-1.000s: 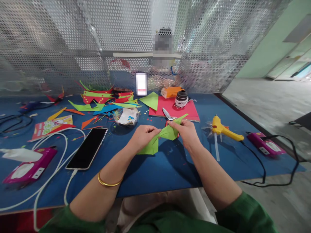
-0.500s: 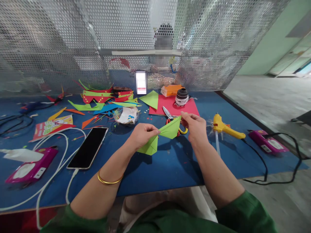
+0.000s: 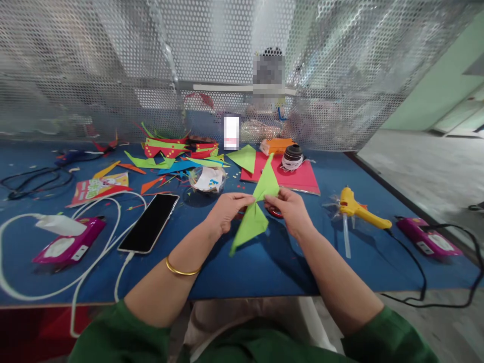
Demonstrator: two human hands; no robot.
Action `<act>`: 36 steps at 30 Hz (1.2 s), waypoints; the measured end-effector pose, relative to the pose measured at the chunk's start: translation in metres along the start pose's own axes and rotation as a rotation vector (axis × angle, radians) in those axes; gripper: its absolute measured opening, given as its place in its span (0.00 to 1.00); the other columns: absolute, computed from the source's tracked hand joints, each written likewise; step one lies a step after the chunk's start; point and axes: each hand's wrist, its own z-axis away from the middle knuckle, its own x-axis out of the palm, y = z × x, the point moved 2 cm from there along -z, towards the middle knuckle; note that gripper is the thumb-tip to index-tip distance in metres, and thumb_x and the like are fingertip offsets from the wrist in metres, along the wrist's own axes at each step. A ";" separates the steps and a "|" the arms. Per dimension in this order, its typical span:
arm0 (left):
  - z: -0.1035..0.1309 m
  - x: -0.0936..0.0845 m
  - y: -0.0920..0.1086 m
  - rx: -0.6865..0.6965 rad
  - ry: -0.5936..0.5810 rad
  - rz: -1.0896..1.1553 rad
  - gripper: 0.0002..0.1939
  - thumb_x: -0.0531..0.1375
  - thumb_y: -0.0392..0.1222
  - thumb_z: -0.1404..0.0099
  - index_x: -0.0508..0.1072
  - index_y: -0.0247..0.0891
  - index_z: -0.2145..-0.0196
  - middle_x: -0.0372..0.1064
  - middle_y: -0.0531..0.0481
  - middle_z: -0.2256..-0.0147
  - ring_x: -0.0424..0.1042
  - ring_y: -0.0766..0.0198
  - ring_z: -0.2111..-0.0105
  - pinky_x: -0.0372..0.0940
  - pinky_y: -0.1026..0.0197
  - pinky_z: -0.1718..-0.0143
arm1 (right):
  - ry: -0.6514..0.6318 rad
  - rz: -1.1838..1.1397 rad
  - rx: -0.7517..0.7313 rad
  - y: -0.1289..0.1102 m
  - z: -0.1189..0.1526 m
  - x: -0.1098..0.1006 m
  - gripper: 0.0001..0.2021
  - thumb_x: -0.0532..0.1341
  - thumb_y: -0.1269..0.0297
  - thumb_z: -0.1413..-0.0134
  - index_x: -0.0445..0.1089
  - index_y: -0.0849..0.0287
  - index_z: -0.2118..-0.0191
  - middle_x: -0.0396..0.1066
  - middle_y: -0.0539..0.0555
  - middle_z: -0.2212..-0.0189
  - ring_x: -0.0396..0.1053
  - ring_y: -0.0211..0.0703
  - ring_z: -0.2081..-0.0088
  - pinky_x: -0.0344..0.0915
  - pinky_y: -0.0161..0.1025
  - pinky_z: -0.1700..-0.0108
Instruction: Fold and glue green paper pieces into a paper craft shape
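You hold the folded green paper (image 3: 251, 224) just above the blue counter (image 3: 264, 275), in front of your body, with its two flared ends pointing away from you and back towards you. Your left hand (image 3: 226, 209) has a narrow grip, thumb and fingers pinching the gathered middle; your right hand (image 3: 290, 209) likewise pinches the paper's right edge near that gather. A red handle (image 3: 276, 214) shows partly beneath your right hand, the remainder hidden. Beyond the paper lie a red sheet (image 3: 302, 179), bearing a dark spool (image 3: 292, 153) wound with white cord, and a flat green piece (image 3: 245, 157) at its left. To the left are a clear bowl (image 3: 192, 181) containing white paper and a black-screened phone (image 3: 151, 223) with its cable attached. A yellow glue gun (image 3: 353, 207) rests well apart, to the right.
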 end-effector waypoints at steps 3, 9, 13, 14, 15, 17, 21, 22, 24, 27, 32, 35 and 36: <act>-0.002 0.001 -0.003 0.014 -0.040 -0.100 0.12 0.74 0.43 0.55 0.79 0.35 0.75 0.74 0.51 0.78 0.66 0.70 0.80 0.56 0.66 0.79 | 0.048 0.002 -0.017 0.002 -0.005 -0.008 0.23 0.76 0.51 0.72 0.75 0.58 0.68 0.74 0.47 0.78 0.69 0.35 0.76 0.67 0.35 0.71; -0.004 0.000 -0.002 0.072 -0.010 -0.135 0.11 0.70 0.45 0.47 0.76 0.35 0.75 0.71 0.52 0.78 0.70 0.69 0.77 0.59 0.66 0.75 | -0.018 0.111 -0.025 0.003 -0.002 -0.012 0.20 0.72 0.45 0.63 0.76 0.58 0.70 0.77 0.51 0.74 0.70 0.37 0.74 0.66 0.36 0.71; -0.003 -0.002 0.001 0.116 0.026 -0.101 0.13 0.69 0.48 0.46 0.76 0.35 0.71 0.71 0.53 0.77 0.70 0.69 0.76 0.61 0.66 0.74 | -0.129 0.213 -0.045 0.007 0.001 -0.005 0.20 0.74 0.48 0.67 0.77 0.59 0.71 0.76 0.52 0.76 0.70 0.40 0.75 0.66 0.38 0.71; -0.003 -0.002 0.002 0.117 0.022 -0.099 0.14 0.69 0.49 0.46 0.76 0.35 0.70 0.72 0.53 0.76 0.71 0.69 0.76 0.62 0.66 0.73 | -0.124 0.232 -0.059 0.008 0.001 -0.004 0.20 0.73 0.47 0.66 0.77 0.58 0.70 0.76 0.51 0.76 0.70 0.40 0.75 0.66 0.39 0.70; -0.003 -0.001 0.001 0.113 0.009 -0.104 0.14 0.70 0.49 0.47 0.76 0.35 0.70 0.72 0.53 0.76 0.71 0.69 0.76 0.63 0.65 0.73 | -0.113 0.251 -0.075 0.009 0.000 -0.004 0.21 0.72 0.46 0.65 0.77 0.58 0.69 0.76 0.51 0.76 0.69 0.40 0.75 0.66 0.39 0.70; -0.003 0.001 0.000 0.090 -0.022 -0.123 0.14 0.71 0.47 0.47 0.76 0.34 0.71 0.73 0.52 0.76 0.71 0.69 0.76 0.64 0.65 0.73 | -0.086 0.299 -0.111 0.008 -0.001 -0.006 0.20 0.70 0.45 0.61 0.76 0.57 0.69 0.75 0.50 0.76 0.69 0.41 0.75 0.66 0.39 0.70; -0.004 0.004 -0.004 0.023 -0.028 -0.148 0.12 0.70 0.44 0.46 0.73 0.35 0.72 0.72 0.52 0.76 0.71 0.69 0.78 0.59 0.67 0.78 | -0.006 0.424 -0.214 -0.001 0.011 -0.018 0.14 0.62 0.50 0.45 0.76 0.56 0.64 0.75 0.52 0.71 0.70 0.45 0.69 0.66 0.42 0.65; -0.004 0.003 -0.006 0.008 -0.020 -0.150 0.12 0.70 0.44 0.46 0.73 0.35 0.72 0.72 0.52 0.76 0.71 0.69 0.79 0.57 0.67 0.80 | 0.012 0.465 -0.257 -0.004 0.019 -0.023 0.12 0.61 0.53 0.43 0.76 0.55 0.61 0.77 0.54 0.66 0.72 0.47 0.64 0.67 0.44 0.61; -0.004 0.002 -0.011 -0.022 -0.005 -0.148 0.12 0.70 0.45 0.47 0.74 0.35 0.72 0.73 0.51 0.74 0.70 0.70 0.80 0.51 0.68 0.83 | 0.002 0.591 -0.398 -0.009 0.036 -0.030 0.12 0.62 0.61 0.44 0.75 0.54 0.54 0.76 0.56 0.55 0.71 0.51 0.53 0.66 0.47 0.51; -0.002 -0.002 -0.018 -0.070 0.007 -0.133 0.14 0.71 0.47 0.50 0.74 0.35 0.72 0.75 0.49 0.72 0.67 0.71 0.82 0.46 0.67 0.85 | -0.163 1.000 -0.820 -0.010 0.065 -0.033 0.17 0.59 0.70 0.42 0.71 0.57 0.46 0.74 0.60 0.49 0.69 0.52 0.47 0.65 0.50 0.46; 0.008 -0.008 -0.023 -0.119 -0.045 -0.180 0.14 0.70 0.48 0.50 0.75 0.34 0.73 0.76 0.47 0.70 0.64 0.72 0.84 0.44 0.66 0.86 | -0.241 1.320 -1.150 0.000 0.088 -0.023 0.12 0.57 0.74 0.37 0.74 0.59 0.52 0.78 0.56 0.56 0.71 0.47 0.54 0.64 0.45 0.49; 0.026 -0.012 -0.029 -0.104 -0.057 -0.372 0.10 0.62 0.44 0.38 0.77 0.35 0.65 0.78 0.46 0.68 0.67 0.69 0.83 0.53 0.64 0.83 | -0.251 1.364 -1.175 0.004 0.092 -0.013 0.11 0.56 0.74 0.36 0.76 0.60 0.58 0.78 0.54 0.62 0.70 0.44 0.62 0.63 0.43 0.54; 0.035 -0.014 -0.032 -0.051 -0.019 -0.481 0.11 0.59 0.41 0.36 0.77 0.36 0.59 0.78 0.47 0.68 0.70 0.68 0.81 0.59 0.63 0.79 | -0.266 1.369 -1.162 0.006 0.094 -0.011 0.11 0.56 0.74 0.36 0.77 0.60 0.58 0.78 0.55 0.63 0.70 0.44 0.63 0.63 0.44 0.54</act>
